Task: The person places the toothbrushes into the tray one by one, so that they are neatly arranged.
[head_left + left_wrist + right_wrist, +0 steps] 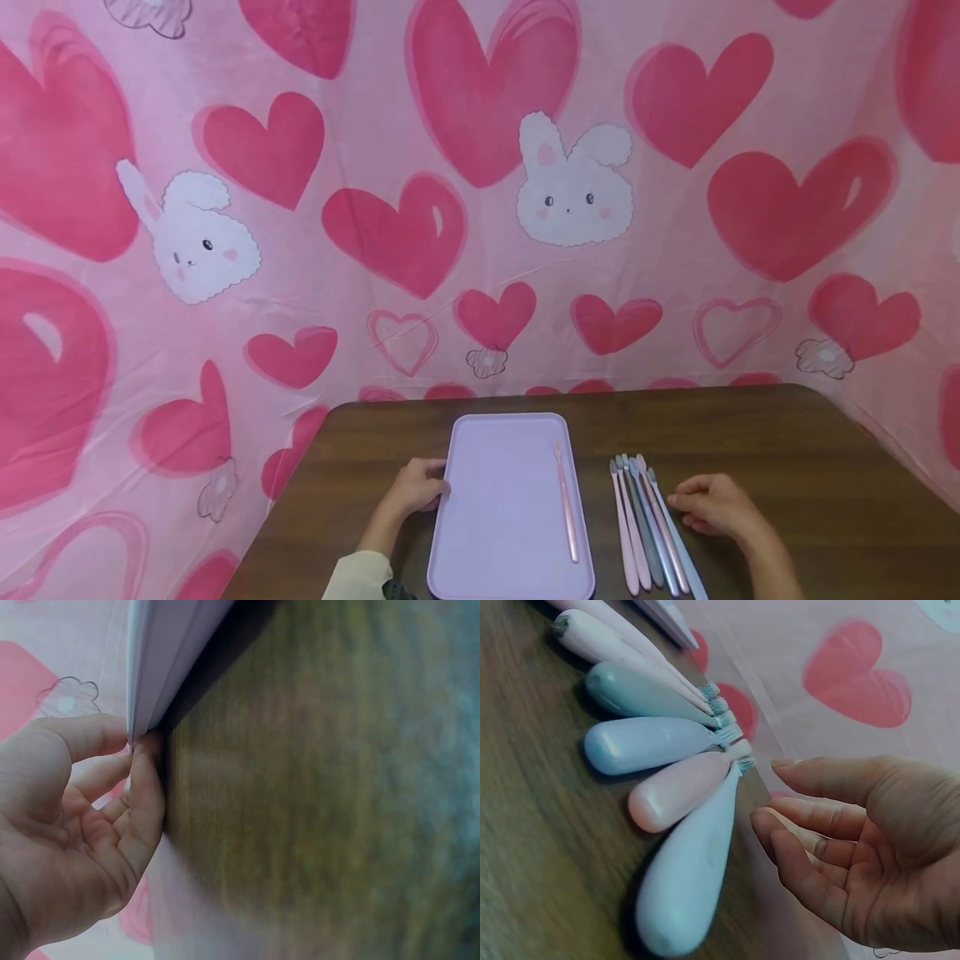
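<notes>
A lilac rectangular tray (502, 500) lies on the table, and my left hand (414, 487) pinches its left edge between thumb and fingers. On the tray's right side rests a pink toothbrush (567, 517). Right of the tray, several toothbrushes lie side by side in pink, grey-green and blue, bristle ends away from me. My right hand (716, 504) hovers just right of this row with loosely bent fingers and holds nothing. Nearest to it is the light blue toothbrush (690, 877); a gap shows between that brush and the fingertips (786, 763).
The dark wooden table (840, 500) has rounded far corners. Behind it hangs a pink cloth (480, 250) printed with hearts and rabbits, close to the table's far edge.
</notes>
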`<state>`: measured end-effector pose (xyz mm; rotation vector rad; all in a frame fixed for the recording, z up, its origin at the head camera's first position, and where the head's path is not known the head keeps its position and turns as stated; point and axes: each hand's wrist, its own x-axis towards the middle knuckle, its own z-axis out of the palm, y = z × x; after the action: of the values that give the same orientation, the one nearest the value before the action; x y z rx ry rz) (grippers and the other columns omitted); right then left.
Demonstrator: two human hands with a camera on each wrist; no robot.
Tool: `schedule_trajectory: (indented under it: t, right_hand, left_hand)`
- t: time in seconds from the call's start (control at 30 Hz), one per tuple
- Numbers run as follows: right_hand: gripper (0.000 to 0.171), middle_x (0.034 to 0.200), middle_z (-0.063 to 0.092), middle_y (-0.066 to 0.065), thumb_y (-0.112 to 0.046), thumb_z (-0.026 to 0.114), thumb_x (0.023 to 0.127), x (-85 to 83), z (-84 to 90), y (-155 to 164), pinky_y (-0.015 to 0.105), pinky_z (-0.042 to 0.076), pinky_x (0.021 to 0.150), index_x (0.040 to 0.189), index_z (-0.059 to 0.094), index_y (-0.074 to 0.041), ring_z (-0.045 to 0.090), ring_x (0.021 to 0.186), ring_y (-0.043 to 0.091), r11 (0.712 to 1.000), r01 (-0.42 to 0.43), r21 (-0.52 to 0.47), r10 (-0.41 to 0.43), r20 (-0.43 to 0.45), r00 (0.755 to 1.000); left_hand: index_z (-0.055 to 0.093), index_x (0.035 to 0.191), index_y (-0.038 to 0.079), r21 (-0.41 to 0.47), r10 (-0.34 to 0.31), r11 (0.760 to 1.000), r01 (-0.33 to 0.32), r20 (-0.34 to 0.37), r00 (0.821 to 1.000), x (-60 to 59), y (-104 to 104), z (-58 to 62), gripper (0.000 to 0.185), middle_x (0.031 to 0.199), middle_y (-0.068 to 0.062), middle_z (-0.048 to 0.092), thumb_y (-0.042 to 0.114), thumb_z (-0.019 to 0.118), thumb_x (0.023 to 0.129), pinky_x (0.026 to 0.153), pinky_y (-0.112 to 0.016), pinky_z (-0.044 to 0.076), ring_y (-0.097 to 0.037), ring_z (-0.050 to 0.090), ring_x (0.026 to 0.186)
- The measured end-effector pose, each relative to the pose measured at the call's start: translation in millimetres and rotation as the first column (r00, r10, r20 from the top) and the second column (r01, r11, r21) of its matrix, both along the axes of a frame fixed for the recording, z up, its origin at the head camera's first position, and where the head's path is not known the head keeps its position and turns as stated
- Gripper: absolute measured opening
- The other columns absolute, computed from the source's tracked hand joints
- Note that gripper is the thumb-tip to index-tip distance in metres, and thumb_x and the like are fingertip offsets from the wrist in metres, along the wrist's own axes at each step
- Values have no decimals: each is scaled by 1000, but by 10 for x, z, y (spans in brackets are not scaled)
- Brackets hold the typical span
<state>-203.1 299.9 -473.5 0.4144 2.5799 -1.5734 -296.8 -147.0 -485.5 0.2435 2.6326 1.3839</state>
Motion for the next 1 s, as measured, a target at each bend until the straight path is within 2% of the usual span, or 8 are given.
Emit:
schedule_trajectory:
  t: [0.43,0.67,1.0]
  right_hand:
    - [29,77,66,5,-8,79,80,0,-31,-78,30,59,61,97,68,11,64,68,16,999,14,46,-14,10,1000]
    - [24,76,63,7,-5,83,74,-9,-38,-92,28,58,59,89,68,8,62,64,14,996,29,86,-30,14,999]
    - [22,78,62,11,-3,82,73,-18,-18,-108,26,58,58,87,69,8,62,63,14,991,38,126,-39,10,999]
  left_hand:
    - [60,136,-4,-5,2,1000,-2,6,1000,39,-14,9,52,62,0,50,5,68,86,56,-28,56,-12,51,50]
    - [60,136,-5,5,7,1000,-7,9,1000,43,-4,17,53,57,1,45,4,68,85,56,-27,56,-11,50,49]
    - [61,136,-5,-7,-7,1000,7,-8,1000,23,-2,21,51,67,-2,57,5,68,86,59,-30,59,-12,54,53]
